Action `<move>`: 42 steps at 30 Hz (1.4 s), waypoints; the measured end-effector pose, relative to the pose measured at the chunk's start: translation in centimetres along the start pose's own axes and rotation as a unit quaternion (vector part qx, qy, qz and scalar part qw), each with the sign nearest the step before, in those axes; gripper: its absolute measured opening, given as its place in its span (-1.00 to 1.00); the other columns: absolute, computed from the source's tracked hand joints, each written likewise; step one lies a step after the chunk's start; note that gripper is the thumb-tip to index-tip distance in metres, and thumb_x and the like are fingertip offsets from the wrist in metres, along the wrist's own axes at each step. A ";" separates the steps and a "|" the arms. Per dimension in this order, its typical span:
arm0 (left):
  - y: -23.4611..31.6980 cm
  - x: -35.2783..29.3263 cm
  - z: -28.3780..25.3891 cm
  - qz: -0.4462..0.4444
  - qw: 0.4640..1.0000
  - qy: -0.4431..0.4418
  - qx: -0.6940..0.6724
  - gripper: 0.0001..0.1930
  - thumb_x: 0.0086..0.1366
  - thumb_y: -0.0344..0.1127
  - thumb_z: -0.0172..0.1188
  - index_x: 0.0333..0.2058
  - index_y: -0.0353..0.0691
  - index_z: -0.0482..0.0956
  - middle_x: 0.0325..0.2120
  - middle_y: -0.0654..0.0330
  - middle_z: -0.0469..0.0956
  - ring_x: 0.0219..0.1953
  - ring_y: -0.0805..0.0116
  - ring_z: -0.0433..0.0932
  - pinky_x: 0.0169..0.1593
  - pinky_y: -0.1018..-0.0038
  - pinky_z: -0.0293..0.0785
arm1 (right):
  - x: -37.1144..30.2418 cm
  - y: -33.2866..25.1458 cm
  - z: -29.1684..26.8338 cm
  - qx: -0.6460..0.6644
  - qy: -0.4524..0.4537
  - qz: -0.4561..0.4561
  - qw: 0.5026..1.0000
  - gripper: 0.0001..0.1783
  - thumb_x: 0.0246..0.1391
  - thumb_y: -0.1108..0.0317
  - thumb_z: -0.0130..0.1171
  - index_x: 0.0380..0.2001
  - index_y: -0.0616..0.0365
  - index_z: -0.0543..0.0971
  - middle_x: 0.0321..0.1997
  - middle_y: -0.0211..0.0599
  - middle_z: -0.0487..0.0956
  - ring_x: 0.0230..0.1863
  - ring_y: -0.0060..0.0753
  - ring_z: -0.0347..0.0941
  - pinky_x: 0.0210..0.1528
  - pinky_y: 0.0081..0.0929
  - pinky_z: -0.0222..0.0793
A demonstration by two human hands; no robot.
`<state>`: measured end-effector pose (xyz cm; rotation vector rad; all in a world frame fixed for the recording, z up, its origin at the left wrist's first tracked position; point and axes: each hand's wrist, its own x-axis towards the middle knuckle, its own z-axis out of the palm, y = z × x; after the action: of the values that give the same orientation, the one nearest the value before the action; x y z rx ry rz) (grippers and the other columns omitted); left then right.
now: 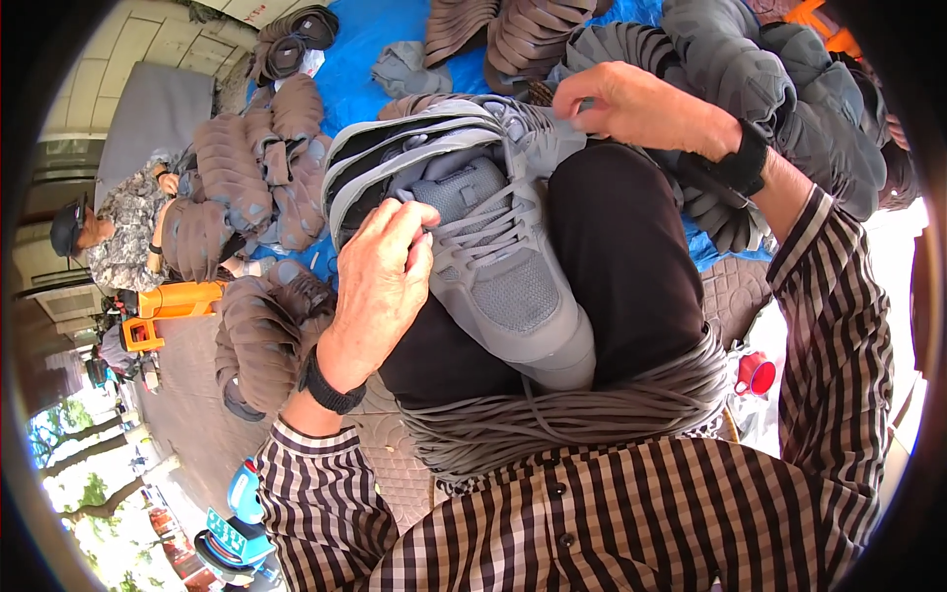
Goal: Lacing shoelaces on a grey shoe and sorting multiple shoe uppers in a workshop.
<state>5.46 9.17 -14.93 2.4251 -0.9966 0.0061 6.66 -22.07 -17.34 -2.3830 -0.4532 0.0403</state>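
I see the grey shoe [518, 291] mid-frame on dark trousers [623, 247], above bundled grey laces [557, 419]. The left hand [382, 271] curls at its opening, the right hand [641, 107] bends inward, upper centre; whether either pinches anything I can't tell. Stacked uppers [740, 84] crowd the upper right; lower left, a teal plate [227, 534] bears white characters.

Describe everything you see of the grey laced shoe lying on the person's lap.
The grey shoe has a textured, mesh-like toe panel framed by smooth overlays, and laces crossing below a padded-looking tongue. It lies on the black trousers, laces up, toe toward the person's body and slightly right, opening facing away. More grey rims crowd behind the opening. The left hand is at its left side, fingertips near the upper laces; whether they grip anything is unclear.
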 end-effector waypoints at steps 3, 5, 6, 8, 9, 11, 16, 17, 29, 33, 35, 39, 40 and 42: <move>0.1 0.5 0.5 -0.014 1.000 -0.012 -0.017 -0.79 0.06 -0.64 0.10 -0.29 -0.28 0.48 -0.45 0.12 0.44 -0.46 0.16 0.49 -0.38 0.40 0.41 | 0.1 -2.0 0.9 0.031 -0.007 -0.087 0.996 -0.83 -0.07 0.45 0.10 -0.36 0.25 0.57 -0.33 -0.09 0.58 -0.27 -0.06 0.52 -0.19 -0.29 0.40; 0.3 0.4 -0.1 -0.031 0.999 -0.010 -0.008 -0.78 0.05 -0.64 0.10 -0.30 -0.29 0.47 -0.46 0.13 0.43 -0.49 0.21 0.49 -0.40 0.43 0.41 | 0.8 -3.2 1.8 0.023 -0.025 -0.123 0.992 -0.84 -0.06 0.46 0.12 -0.35 0.26 0.55 -0.36 -0.12 0.57 -0.28 -0.10 0.51 -0.20 -0.29 0.40; 0.3 0.4 -0.4 -0.041 0.999 -0.008 -0.031 -0.80 0.08 -0.64 0.11 -0.29 -0.30 0.47 -0.45 0.21 0.42 -0.51 0.42 0.42 -0.44 0.54 0.35 | 1.0 -3.7 1.9 0.009 -0.045 -0.145 0.988 -0.85 -0.03 0.47 0.13 -0.34 0.28 0.53 -0.35 -0.14 0.56 -0.29 -0.13 0.51 -0.22 -0.31 0.41; 0.3 0.4 -0.4 -0.048 0.997 -0.007 -0.057 -0.83 0.11 -0.64 0.11 -0.29 -0.31 0.47 -0.45 0.29 0.40 -0.53 0.63 0.35 -0.48 0.65 0.30 | 1.2 -4.1 2.3 -0.018 -0.055 -0.149 0.987 -0.84 -0.04 0.47 0.14 -0.34 0.28 0.52 -0.34 -0.15 0.56 -0.26 -0.10 0.50 -0.19 -0.28 0.40; 0.4 0.3 -0.4 -0.082 0.992 -0.025 -0.093 -0.84 0.12 -0.63 0.13 -0.30 -0.32 0.46 -0.45 0.30 0.40 -0.54 0.63 0.35 -0.47 0.65 0.30 | 1.2 -4.2 2.4 -0.042 -0.066 -0.152 0.985 -0.84 -0.05 0.46 0.16 -0.34 0.27 0.52 -0.33 -0.15 0.55 -0.24 -0.07 0.49 -0.17 -0.26 0.39; 0.6 0.1 -0.6 -0.116 0.984 -0.042 -0.129 -0.85 0.12 -0.62 0.14 -0.31 -0.32 0.45 -0.45 0.30 0.41 -0.55 0.63 0.35 -0.47 0.65 0.30 | 1.2 -4.4 2.4 -0.056 -0.072 -0.150 0.985 -0.82 -0.07 0.47 0.17 -0.33 0.27 0.52 -0.33 -0.16 0.54 -0.21 -0.07 0.48 -0.15 -0.24 0.38; 0.2 0.1 -1.6 -0.071 0.995 -0.061 -0.042 -0.84 0.10 -0.55 0.20 -0.31 -0.29 0.47 -0.49 0.13 0.49 -0.52 0.27 0.52 -0.42 0.46 0.43 | 2.4 -5.4 2.4 -0.106 -0.139 -0.127 0.976 -0.77 -0.12 0.49 0.18 -0.30 0.25 0.52 -0.32 -0.14 0.52 -0.17 -0.06 0.47 -0.13 -0.19 0.37; 0.2 0.3 -1.5 -0.021 0.999 -0.042 0.012 -0.85 0.10 -0.52 0.21 -0.33 -0.29 0.46 -0.47 0.09 0.48 -0.51 0.16 0.52 -0.42 0.41 0.42 | 2.5 -5.3 2.8 -0.110 -0.127 -0.167 0.972 -0.77 -0.13 0.49 0.18 -0.31 0.25 0.52 -0.32 -0.13 0.52 -0.17 -0.05 0.47 -0.13 -0.18 0.37; 0.1 -0.4 -2.3 0.013 0.999 -0.014 0.035 -0.85 0.08 -0.58 0.21 -0.34 -0.31 0.49 -0.50 0.11 0.40 -0.48 0.18 0.48 -0.43 0.40 0.37 | 3.9 -4.8 1.6 -0.008 -0.157 -0.072 0.985 -0.84 -0.11 0.46 0.15 -0.40 0.29 0.52 -0.46 -0.12 0.53 -0.36 -0.14 0.48 -0.27 -0.30 0.36; 0.8 0.3 -1.9 0.126 0.983 0.043 0.124 -0.83 0.08 -0.59 0.21 -0.31 -0.29 0.50 -0.49 0.11 0.40 -0.47 0.12 0.48 -0.42 0.35 0.40 | 1.8 -3.5 1.5 -0.102 -0.116 -0.125 0.980 -0.78 -0.13 0.46 0.18 -0.33 0.29 0.53 -0.40 -0.08 0.56 -0.29 -0.01 0.51 -0.20 -0.23 0.40; 0.5 0.5 -1.9 0.180 0.968 -0.025 0.171 -0.78 0.07 -0.60 0.20 -0.27 -0.26 0.50 -0.50 0.11 0.39 -0.47 0.07 0.47 -0.41 0.31 0.42 | 1.7 -3.7 1.8 -0.142 -0.090 -0.161 0.973 -0.75 -0.11 0.46 0.19 -0.28 0.26 0.53 -0.33 -0.04 0.59 -0.20 0.06 0.51 -0.15 -0.16 0.41; 0.1 0.5 -2.0 0.177 0.975 -0.022 0.133 -0.81 0.13 -0.56 0.19 -0.26 -0.27 0.49 -0.57 0.16 0.43 -0.55 0.22 0.49 -0.48 0.36 0.40 | 2.3 -3.4 1.9 -0.108 -0.075 -0.154 0.979 -0.73 -0.19 0.50 0.10 -0.31 0.26 0.58 -0.37 -0.01 0.57 -0.20 0.06 0.51 -0.16 -0.11 0.41; 0.3 0.5 -2.4 0.108 0.991 -0.073 0.038 -0.88 0.18 -0.49 0.18 -0.28 -0.28 0.48 -0.62 0.19 0.44 -0.62 0.33 0.47 -0.55 0.44 0.36 | 2.4 -3.4 1.8 -0.106 -0.072 -0.160 0.979 -0.74 -0.18 0.50 0.10 -0.32 0.26 0.58 -0.39 -0.02 0.57 -0.22 0.06 0.51 -0.18 -0.11 0.41; 0.9 0.9 -3.6 0.036 0.990 -0.123 -0.056 -0.91 0.24 -0.43 0.16 -0.31 -0.29 0.48 -0.68 0.23 0.46 -0.68 0.44 0.46 -0.62 0.52 0.31 | 2.3 -3.3 1.8 -0.103 -0.069 -0.166 0.978 -0.75 -0.17 0.49 0.09 -0.33 0.26 0.58 -0.41 -0.03 0.57 -0.24 0.06 0.51 -0.19 -0.11 0.41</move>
<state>6.18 9.64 -11.23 2.3247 -1.1578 -0.3222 7.56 -17.85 -16.39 -2.4822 -0.9585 0.0052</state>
